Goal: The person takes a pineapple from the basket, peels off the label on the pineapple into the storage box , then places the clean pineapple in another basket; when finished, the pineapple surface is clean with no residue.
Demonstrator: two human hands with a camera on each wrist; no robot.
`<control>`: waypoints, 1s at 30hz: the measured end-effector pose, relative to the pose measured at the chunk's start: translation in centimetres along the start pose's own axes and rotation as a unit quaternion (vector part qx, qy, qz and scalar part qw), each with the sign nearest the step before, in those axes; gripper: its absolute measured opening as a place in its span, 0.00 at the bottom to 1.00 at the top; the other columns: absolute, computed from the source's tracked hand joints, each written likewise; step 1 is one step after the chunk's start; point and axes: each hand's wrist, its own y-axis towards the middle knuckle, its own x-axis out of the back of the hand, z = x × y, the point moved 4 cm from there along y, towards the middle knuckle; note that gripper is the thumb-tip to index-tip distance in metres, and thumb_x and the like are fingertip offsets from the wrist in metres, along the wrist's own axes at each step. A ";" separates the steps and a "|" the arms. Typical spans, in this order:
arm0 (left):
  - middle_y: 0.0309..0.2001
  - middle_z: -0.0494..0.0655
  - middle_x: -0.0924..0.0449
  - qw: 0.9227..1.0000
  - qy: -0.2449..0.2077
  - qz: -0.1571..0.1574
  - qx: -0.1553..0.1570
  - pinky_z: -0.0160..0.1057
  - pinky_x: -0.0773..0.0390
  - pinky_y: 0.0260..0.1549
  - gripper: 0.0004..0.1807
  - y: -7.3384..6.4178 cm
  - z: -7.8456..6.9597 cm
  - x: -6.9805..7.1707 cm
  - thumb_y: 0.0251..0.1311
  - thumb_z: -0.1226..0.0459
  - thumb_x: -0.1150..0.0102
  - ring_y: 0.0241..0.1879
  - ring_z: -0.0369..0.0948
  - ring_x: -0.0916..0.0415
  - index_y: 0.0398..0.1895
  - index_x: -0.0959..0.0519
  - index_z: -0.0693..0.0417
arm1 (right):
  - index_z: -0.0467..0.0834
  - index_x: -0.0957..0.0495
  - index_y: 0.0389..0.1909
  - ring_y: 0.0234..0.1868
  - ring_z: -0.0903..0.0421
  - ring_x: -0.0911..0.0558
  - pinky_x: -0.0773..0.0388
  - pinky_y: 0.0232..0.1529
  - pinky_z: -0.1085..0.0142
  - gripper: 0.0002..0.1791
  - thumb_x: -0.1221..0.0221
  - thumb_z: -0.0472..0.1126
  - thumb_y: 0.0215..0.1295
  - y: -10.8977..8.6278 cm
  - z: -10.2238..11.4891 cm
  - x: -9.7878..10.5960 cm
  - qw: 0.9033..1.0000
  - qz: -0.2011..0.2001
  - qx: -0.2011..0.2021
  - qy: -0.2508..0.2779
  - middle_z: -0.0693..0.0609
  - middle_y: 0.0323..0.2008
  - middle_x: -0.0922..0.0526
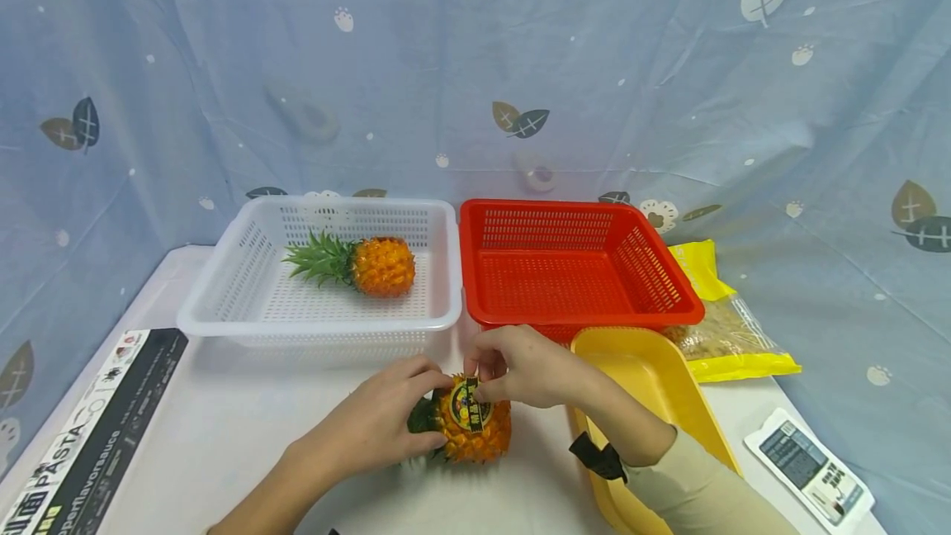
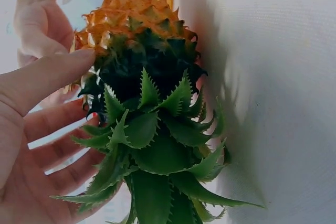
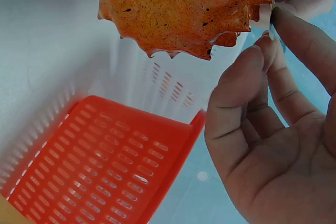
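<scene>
A small orange pineapple (image 1: 489,441) lies on its side at the table's front middle, its green crown (image 2: 157,150) toward my left hand. My left hand (image 1: 379,415) holds it near the crown, thumb on the near side and fingers beyond. A black-and-yellow label (image 1: 462,409) with a round print sits on the fruit's upper side. With thumb and fingertip, my right hand (image 1: 531,370) pinches the label's edge. In the right wrist view, that edge stands out at the side of the spiky fruit (image 3: 173,11).
Behind are a white basket (image 1: 319,327) holding another pineapple (image 1: 382,267) and a red basket (image 1: 579,320). A yellow tray (image 1: 654,370) lies under my right forearm. A yellow bag (image 1: 731,329) and a white packet (image 1: 810,469) lie right, a long pasta box (image 1: 111,428) left.
</scene>
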 end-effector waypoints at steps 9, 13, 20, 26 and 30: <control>0.50 0.38 0.22 1.000 -0.001 0.009 0.006 0.46 0.17 0.53 0.28 0.1 -0.1 0.1 0.52 0.56 0.21 0.50 0.38 0.23 0.57 0.18 0.49 | 0.46 0.18 0.35 0.28 0.59 0.23 0.19 0.31 0.68 0.07 0.30 0.33 0.60 0.0 -0.6 0.0 0.997 0.017 -0.007 0.069 0.55 0.25 0.23; 0.50 0.38 0.22 1.000 0.000 0.014 0.014 0.46 0.17 0.53 0.28 0.0 -0.2 0.0 0.53 0.55 0.22 0.50 0.38 0.23 0.58 0.18 0.49 | 0.48 0.17 0.36 0.29 0.57 0.20 0.15 0.33 0.63 0.06 0.31 0.34 0.62 -0.1 -0.9 0.1 0.994 0.021 -0.024 0.100 0.53 0.27 0.22; 0.50 0.37 0.22 1.000 -0.002 0.017 0.021 0.46 0.17 0.54 0.27 0.1 -0.2 0.0 0.53 0.55 0.22 0.50 0.37 0.23 0.57 0.18 0.48 | 0.48 0.16 0.39 0.28 0.54 0.18 0.13 0.35 0.58 0.05 0.33 0.36 0.64 -0.3 -1.4 0.5 0.988 0.036 -0.014 0.147 0.52 0.27 0.21; 0.49 0.37 0.22 0.999 -0.003 0.023 0.025 0.46 0.17 0.54 0.27 0.3 -0.2 0.0 0.53 0.55 0.22 0.50 0.37 0.24 0.57 0.18 0.48 | 0.45 0.16 0.40 0.28 0.53 0.18 0.13 0.34 0.54 0.05 0.33 0.37 0.64 -0.6 -2.0 1.0 0.981 0.043 -0.015 0.186 0.50 0.28 0.19; 0.49 0.36 0.23 0.999 -0.003 0.024 0.024 0.47 0.18 0.54 0.27 0.3 -0.1 -0.1 0.53 0.55 0.22 0.50 0.37 0.24 0.57 0.19 0.48 | 0.43 0.16 0.41 0.29 0.51 0.18 0.13 0.33 0.57 0.06 0.32 0.38 0.64 -0.8 -2.2 1.4 0.978 0.045 -0.020 0.204 0.49 0.29 0.18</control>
